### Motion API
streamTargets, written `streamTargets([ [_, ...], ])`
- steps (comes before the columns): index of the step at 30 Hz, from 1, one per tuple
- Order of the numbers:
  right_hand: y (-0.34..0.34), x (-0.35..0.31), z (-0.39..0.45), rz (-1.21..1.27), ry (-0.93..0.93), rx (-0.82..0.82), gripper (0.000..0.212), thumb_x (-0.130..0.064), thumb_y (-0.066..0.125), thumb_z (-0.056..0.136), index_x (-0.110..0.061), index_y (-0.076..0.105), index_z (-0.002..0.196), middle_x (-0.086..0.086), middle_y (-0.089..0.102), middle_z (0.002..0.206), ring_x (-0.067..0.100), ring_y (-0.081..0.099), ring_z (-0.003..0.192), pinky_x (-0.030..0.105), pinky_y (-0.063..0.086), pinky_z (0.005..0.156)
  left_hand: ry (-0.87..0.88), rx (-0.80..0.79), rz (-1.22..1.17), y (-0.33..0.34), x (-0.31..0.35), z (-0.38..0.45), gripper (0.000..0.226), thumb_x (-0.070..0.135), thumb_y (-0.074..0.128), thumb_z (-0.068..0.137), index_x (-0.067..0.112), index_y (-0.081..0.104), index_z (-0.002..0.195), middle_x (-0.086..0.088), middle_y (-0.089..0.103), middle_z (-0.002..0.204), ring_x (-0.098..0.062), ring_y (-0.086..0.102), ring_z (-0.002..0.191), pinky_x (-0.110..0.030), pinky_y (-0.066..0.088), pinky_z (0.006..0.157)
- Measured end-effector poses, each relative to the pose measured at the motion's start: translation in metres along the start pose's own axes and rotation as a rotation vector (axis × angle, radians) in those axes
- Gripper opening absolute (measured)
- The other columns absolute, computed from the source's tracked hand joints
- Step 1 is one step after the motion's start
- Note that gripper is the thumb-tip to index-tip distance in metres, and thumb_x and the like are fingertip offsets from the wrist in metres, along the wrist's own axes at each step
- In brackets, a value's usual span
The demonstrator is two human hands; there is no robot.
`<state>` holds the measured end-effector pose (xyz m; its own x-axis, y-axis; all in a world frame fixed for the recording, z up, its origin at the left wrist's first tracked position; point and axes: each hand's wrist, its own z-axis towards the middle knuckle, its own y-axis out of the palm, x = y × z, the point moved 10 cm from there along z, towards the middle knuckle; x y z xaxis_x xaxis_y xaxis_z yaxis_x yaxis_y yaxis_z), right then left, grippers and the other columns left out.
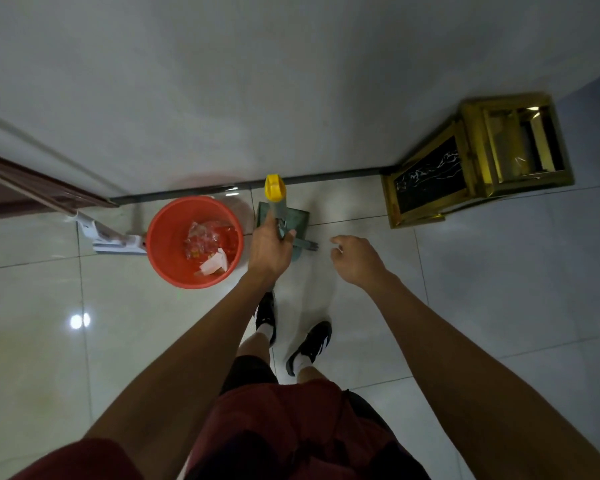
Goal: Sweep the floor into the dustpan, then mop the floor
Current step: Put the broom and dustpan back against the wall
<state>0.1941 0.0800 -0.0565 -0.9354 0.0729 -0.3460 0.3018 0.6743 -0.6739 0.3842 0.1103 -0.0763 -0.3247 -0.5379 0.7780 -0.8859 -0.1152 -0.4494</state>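
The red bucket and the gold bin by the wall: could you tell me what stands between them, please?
In the head view, the green dustpan stands between the red bucket and the gold bin, its yellow-tipped handle gripped by the left hand.

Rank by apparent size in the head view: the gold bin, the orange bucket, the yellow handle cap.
1. Gold-framed square bin with black marble panel, though it looks only somewhat larger than the bucket.
2. Round orange plastic bucket.
3. Yellow plastic handle cap, clearly smallest.

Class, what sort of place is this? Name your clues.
Probably a lobby or corridor of a public building: glossy tiled floor, gold-framed standing bin by the wall, dark wooden door.
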Motion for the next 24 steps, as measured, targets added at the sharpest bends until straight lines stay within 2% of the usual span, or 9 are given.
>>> streamTargets([
  [2, 0.000, -0.003, 0.002, 0.013, -0.003, 0.006, 0.033, -0.020, 0.045, 0.099, -0.008, 0.064, 0.124, 0.018, 0.067, 0.118, 0.034, 0.063, 0.107, 0.047, 0.053, 0.094, -0.004, 0.017, -0.009, -0.005, 0.001, 0.009, 0.036, 0.015, 0.063, 0.097, 0.007, 0.052, 0.130, -0.010, 0.066, 0.121, -0.019, 0.064, 0.100, -0.028, 0.055, 0.082],
  [5, 0.001, -0.007, 0.006, 0.025, -0.001, 0.010, 0.033, -0.020, 0.045, 0.099, -0.007, 0.064, 0.124, 0.019, 0.066, 0.118, 0.035, 0.063, 0.106, 0.047, 0.053, 0.094, -0.001, 0.033, 0.015, -0.009, 0.005, 0.022, 0.034, 0.010, 0.064, 0.094, 0.010, 0.052, 0.126, -0.006, 0.066, 0.113, -0.018, 0.064, 0.092, -0.009, 0.046, 0.066],
  [6, 0.002, -0.008, 0.007, 0.033, 0.001, 0.012, 0.033, -0.019, 0.046, 0.099, -0.007, 0.064, 0.124, 0.019, 0.066, 0.118, 0.035, 0.063, 0.106, 0.046, 0.053, 0.094, -0.006, 0.029, 0.026, -0.010, 0.005, 0.026, 0.035, 0.007, 0.065, 0.093, 0.011, 0.051, 0.125, -0.004, 0.065, 0.110, -0.020, 0.066, 0.090, -0.013, 0.049, 0.064],
  [8, 0.001, -0.009, 0.009, 0.047, 0.001, 0.021, 0.032, -0.019, 0.047, 0.099, -0.008, 0.064, 0.123, 0.018, 0.067, 0.118, 0.034, 0.064, 0.106, 0.046, 0.053, 0.094, -0.032, 0.005, 0.037, -0.006, 0.002, 0.030, 0.036, 0.004, 0.064, 0.089, 0.015, 0.051, 0.120, -0.004, 0.066, 0.103, -0.025, 0.070, 0.084, -0.034, 0.060, 0.068],
  [10, 0.001, -0.010, 0.011, 0.058, -0.002, 0.026, 0.032, -0.019, 0.047, 0.099, -0.006, 0.065, 0.122, 0.019, 0.067, 0.118, 0.034, 0.064, 0.105, 0.047, 0.053, 0.094, -0.062, -0.008, 0.046, -0.003, 0.000, 0.032, 0.037, 0.003, 0.064, 0.087, 0.020, 0.050, 0.117, -0.006, 0.067, 0.095, -0.027, 0.070, 0.077, -0.045, 0.062, 0.068],
  [13, -0.001, -0.010, 0.015, 0.091, 0.004, 0.033, 0.032, -0.018, 0.046, 0.100, -0.003, 0.065, 0.121, 0.021, 0.067, 0.117, 0.036, 0.063, 0.105, 0.048, 0.053, 0.093, -0.083, 0.019, 0.042, -0.005, 0.002, 0.033, 0.036, 0.004, 0.066, 0.085, 0.024, 0.048, 0.108, -0.005, 0.066, 0.091, -0.026, 0.069, 0.075, -0.047, 0.062, 0.067],
  [19, -0.002, -0.010, 0.016, 0.143, 0.004, 0.044, 0.034, -0.018, 0.045, 0.100, -0.003, 0.063, 0.125, 0.021, 0.066, 0.119, 0.035, 0.063, 0.106, 0.046, 0.052, 0.094, -0.081, 0.067, 0.016, -0.008, 0.005, 0.035, 0.029, 0.004, 0.068, 0.079, 0.021, 0.055, 0.099, -0.003, 0.066, 0.093, -0.023, 0.066, 0.084, -0.042, 0.060, 0.074],
  [22, -0.002, -0.009, 0.017, 0.138, 0.004, 0.046, 0.035, -0.019, 0.044, 0.101, -0.003, 0.063, 0.126, 0.021, 0.065, 0.120, 0.035, 0.062, 0.108, 0.045, 0.052, 0.095, -0.069, 0.072, 0.017, -0.008, 0.005, 0.035, 0.021, 0.004, 0.067, 0.078, 0.017, 0.060, 0.093, 0.000, 0.067, 0.085, -0.017, 0.065, 0.076, -0.040, 0.060, 0.069],
  [24, -0.002, -0.009, 0.018, 0.129, 0.014, 0.045, 0.033, -0.019, 0.045, 0.101, -0.001, 0.064, 0.121, 0.022, 0.066, 0.115, 0.035, 0.063, 0.105, 0.047, 0.053, 0.093, -0.075, 0.069, 0.027, -0.009, 0.005, 0.034, 0.016, 0.004, 0.065, 0.078, 0.014, 0.062, 0.090, -0.003, 0.067, 0.081, -0.021, 0.066, 0.072, -0.044, 0.061, 0.067],
])
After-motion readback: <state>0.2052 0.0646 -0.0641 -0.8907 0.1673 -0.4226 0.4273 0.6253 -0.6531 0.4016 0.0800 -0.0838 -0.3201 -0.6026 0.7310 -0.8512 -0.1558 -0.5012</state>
